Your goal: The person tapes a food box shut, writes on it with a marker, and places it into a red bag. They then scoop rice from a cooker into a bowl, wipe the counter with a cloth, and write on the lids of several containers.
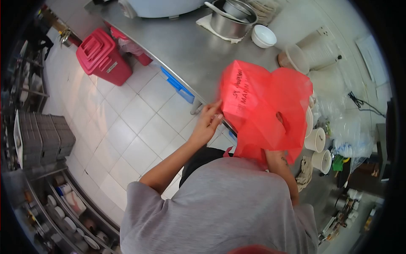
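A translucent red carrier bag [270,110] is in front of me, over the edge of the steel counter. Through its film shows a boxy package [237,91] with dark handwriting on it. My left hand [207,122] has its fingers curled at the bag's left edge, thumb and fingertips against it. Behind the red film my right hand is hidden; only the forearm with a small tattoo comes out below the bag. A handle hole in the bag gapes near its right side.
On the steel counter [186,46] stand a metal pot [228,27], a white bowl [264,36] and a plastic tub [293,59]. White tubs [315,140] line the right side. A red lidded bin [105,59], grey crates [44,134] and low shelving are at the left.
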{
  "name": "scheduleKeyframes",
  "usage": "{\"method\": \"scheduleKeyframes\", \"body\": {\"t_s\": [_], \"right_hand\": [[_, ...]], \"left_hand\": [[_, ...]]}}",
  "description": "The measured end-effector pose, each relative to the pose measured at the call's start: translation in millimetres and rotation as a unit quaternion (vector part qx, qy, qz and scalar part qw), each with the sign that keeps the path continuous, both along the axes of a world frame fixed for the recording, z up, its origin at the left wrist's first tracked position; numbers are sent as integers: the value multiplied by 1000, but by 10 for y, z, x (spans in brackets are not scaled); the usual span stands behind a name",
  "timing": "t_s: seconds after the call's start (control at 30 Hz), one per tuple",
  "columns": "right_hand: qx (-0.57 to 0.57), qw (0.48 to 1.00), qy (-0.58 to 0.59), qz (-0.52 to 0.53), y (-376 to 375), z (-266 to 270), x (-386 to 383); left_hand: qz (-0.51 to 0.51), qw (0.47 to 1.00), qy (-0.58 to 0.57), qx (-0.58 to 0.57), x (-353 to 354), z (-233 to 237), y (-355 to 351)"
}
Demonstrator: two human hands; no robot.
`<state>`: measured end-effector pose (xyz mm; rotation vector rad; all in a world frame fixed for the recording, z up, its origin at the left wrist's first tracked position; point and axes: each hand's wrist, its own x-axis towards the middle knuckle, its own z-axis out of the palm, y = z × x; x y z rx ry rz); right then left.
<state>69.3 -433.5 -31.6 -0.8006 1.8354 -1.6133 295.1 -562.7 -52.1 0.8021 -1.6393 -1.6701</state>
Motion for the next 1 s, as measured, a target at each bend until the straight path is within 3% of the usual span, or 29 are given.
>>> {"method": "scheduleKeyframes", "body": {"t_s": [0.07, 0.17, 0.27, 0.3, 0.37, 0.4, 0.53, 0.57, 0.63, 0.67, 0.77, 0.9, 1.0], "right_hand": [[-4, 1000, -10, 4, -44, -46, 11], [-15, 1000, -26, 9, -103, -127, -9], [-9, 999, -26, 20, -128, -140, -73], [16, 999, -11, 39, -122, -82, -95], [111, 986, 49, 114, -65, 91, -141], [187, 960, 98, 183, -30, 232, -157], [387, 800, 255, 381, 127, 554, -203], [388, 784, 329, 356, 201, 409, -225], [390, 738, 466, 295, 341, 134, -234], [391, 756, 398, 343, 309, 301, -240], [372, 774, 371, 353, 257, 321, -231], [394, 752, 371, 377, 149, 327, -239], [380, 742, 406, 374, 164, 328, -251]], "left_hand": [[26, 999, -29, -16, 34, 104, 40], [-23, 954, -220, -203, 50, 307, 52], [-32, 966, -90, -239, 5, 974, 236], [-121, 953, -39, -274, -101, 1139, 296], [-290, 895, 62, -333, -431, 1355, 425], [-298, 865, 19, -402, -644, 1280, 510], [-237, 735, -207, -601, -1237, 724, 542], [-204, 698, -278, -628, -1273, 678, 501], [-198, 643, -284, -683, -1126, 610, 351], [-199, 613, -286, -709, -1028, 619, 271], [-215, 626, -292, -691, -778, 711, 269], [-235, 654, -286, -660, -710, 712, 221], [-161, 734, -272, -601, -766, 836, 174]]}}
